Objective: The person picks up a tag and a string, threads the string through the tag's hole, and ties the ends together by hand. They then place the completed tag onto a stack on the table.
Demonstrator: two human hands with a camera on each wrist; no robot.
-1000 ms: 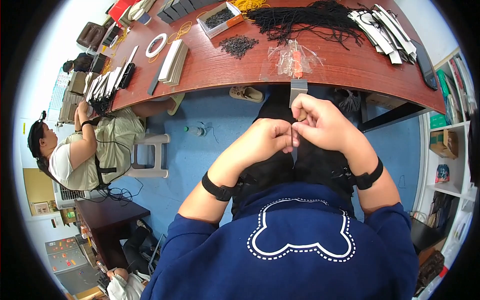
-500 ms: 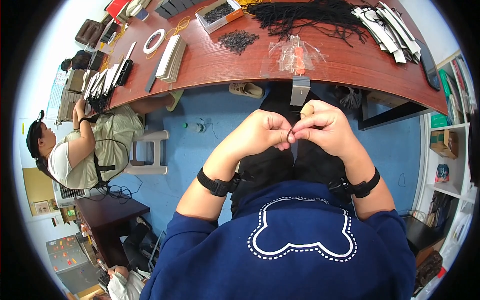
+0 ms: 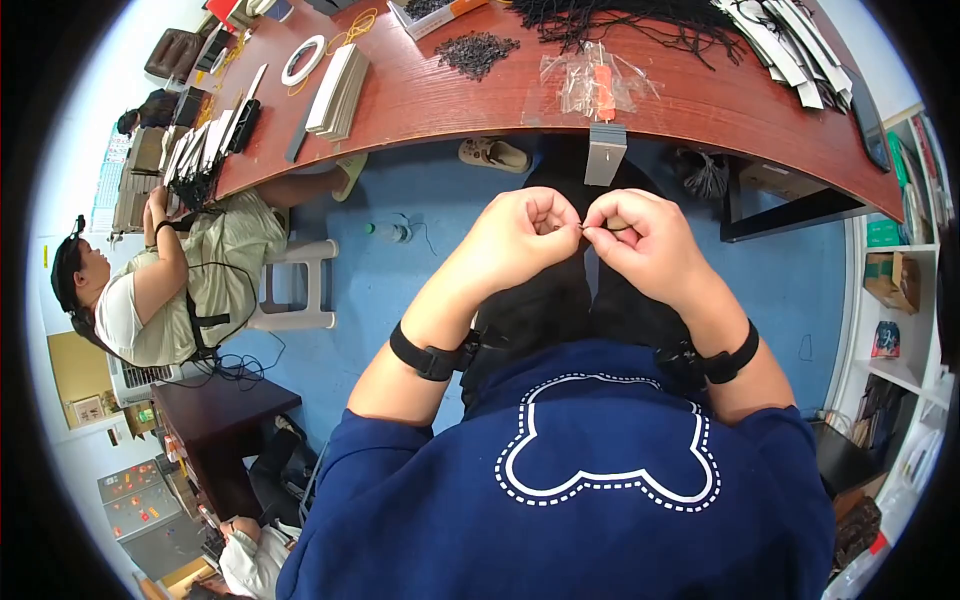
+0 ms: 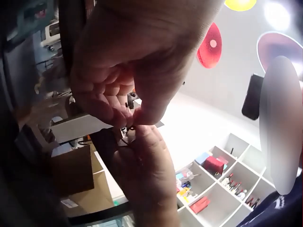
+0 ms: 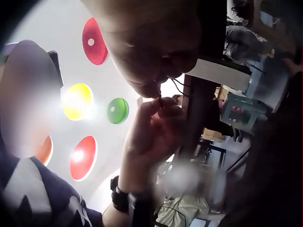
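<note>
Both hands meet over the lap, fingertips together. In the head view, the left hand (image 3: 520, 240) pinches a thin dark cord (image 5: 177, 86) between thumb and fingertips. Opposite it, the right hand (image 3: 650, 240) pinches the same cord, its thumb right against the left fingertips. Only short bits of the cord show; the fingers hide the rest. Something tan (image 3: 618, 224) shows among the right hand's fingers. Beyond the hands, a grey block-like stack (image 3: 605, 158) juts out at the table edge, below an orange item (image 3: 603, 92) on crumpled clear plastic (image 3: 570, 85).
On the reddish wooden table (image 3: 440, 115) lie a heap of small dark pieces (image 3: 475, 55), a bundle of black cords (image 3: 620, 25), white strips (image 3: 785, 50) and a stack of pale cards (image 3: 338, 92). Another person (image 3: 150, 290) sits at the left. A shelf (image 3: 900, 330) stands right.
The hands have risen slightly in the head view and stay fingertip to fingertip. A dark cord loop seen earlier between them is now mostly hidden. The table has shifted up in view.
</note>
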